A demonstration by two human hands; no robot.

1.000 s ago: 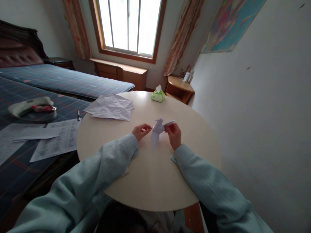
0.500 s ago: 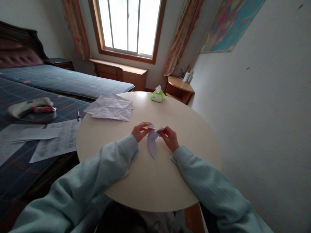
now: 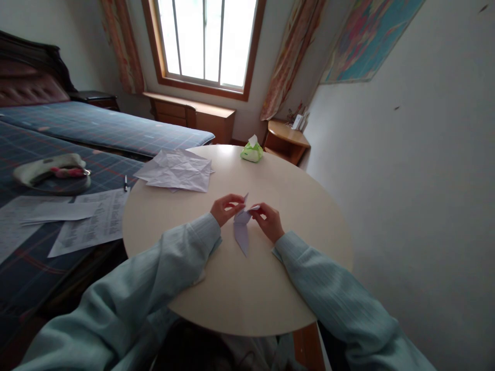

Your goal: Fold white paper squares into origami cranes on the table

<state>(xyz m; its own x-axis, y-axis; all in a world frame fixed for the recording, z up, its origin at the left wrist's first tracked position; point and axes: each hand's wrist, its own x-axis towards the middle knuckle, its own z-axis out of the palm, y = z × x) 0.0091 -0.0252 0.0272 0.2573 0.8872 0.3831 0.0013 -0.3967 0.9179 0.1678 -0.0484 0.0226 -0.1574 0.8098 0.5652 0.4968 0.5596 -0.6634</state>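
Observation:
A small folded white paper figure [image 3: 242, 229] lies at the middle of the round cream table [image 3: 240, 288], its long pointed end aimed toward me. My left hand [image 3: 225, 208] pinches its upper left part with curled fingers. My right hand [image 3: 269, 222] pinches the upper right flap, fingers closed on the paper. Both wrists rest low over the tabletop, in pale blue-green sleeves.
A heap of crumpled white sheets [image 3: 176, 170] lies at the table's far left. A green tissue pack [image 3: 251, 150] stands at the far edge. On the bed to the left lie printed papers [image 3: 83, 221], a pen [image 3: 125, 183] and a pouch [image 3: 52, 169]. A wall runs along the right.
The paper figure was held up with its flaps spread; both hands have brought it down onto the table and drawn closer together, pressing the flaps in.

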